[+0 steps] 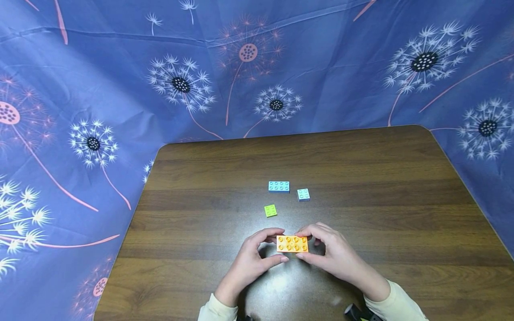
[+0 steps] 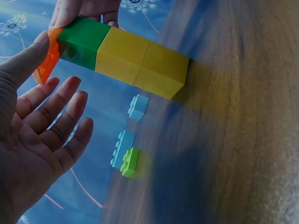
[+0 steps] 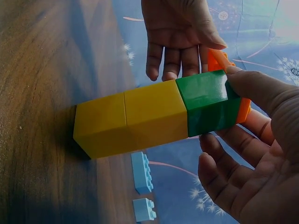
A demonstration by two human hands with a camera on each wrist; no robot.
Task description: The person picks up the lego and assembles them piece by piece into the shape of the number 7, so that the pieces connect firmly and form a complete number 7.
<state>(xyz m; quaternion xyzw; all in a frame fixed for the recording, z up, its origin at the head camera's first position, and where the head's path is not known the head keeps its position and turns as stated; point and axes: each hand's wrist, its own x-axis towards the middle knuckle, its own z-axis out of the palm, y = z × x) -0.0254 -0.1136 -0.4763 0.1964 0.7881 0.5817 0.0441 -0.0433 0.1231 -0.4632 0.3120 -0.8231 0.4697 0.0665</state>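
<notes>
From the left, it's blue cloth [image 1: 132, 111] all the way, dandelions in white and pink, hanging with soft creases round the far side and along to the right. In front of it lies the table [image 1: 192, 214], dark brown wood grain running mostly crosswise, far corners rounded, with a bright patch of glare between the forearms.

Onto the wood: a pale sleeve [image 1: 218, 310], and out of it the left hand [image 1: 254, 256], thumb to the near side and index finger to the far side, pinching the left end of the orange brick [image 1: 292, 244]. Just beyond, a lime brick [image 1: 271, 210], studs up and slightly turned; farther back, a long light blue brick [image 1: 279, 186], its length lying left to right.

Centre stage, close to the person, the tower [image 2: 124, 53]! It stands upright on the table, long axis vertical: lower yellow block [image 3: 100, 123], upper yellow block [image 3: 156, 107], green block [image 3: 208, 102], and the orange brick across the top, studs up, its own length left to right, overhanging the green on the left. Whether it is fully pressed down, I cannot tell.

Now the small light blue brick [image 1: 303, 195], behind the tower, studs up, and lastly the right hand [image 1: 333, 252], thumb and index finger gripping the orange brick's right end, thumb against its near side at the green block's edge.
</notes>
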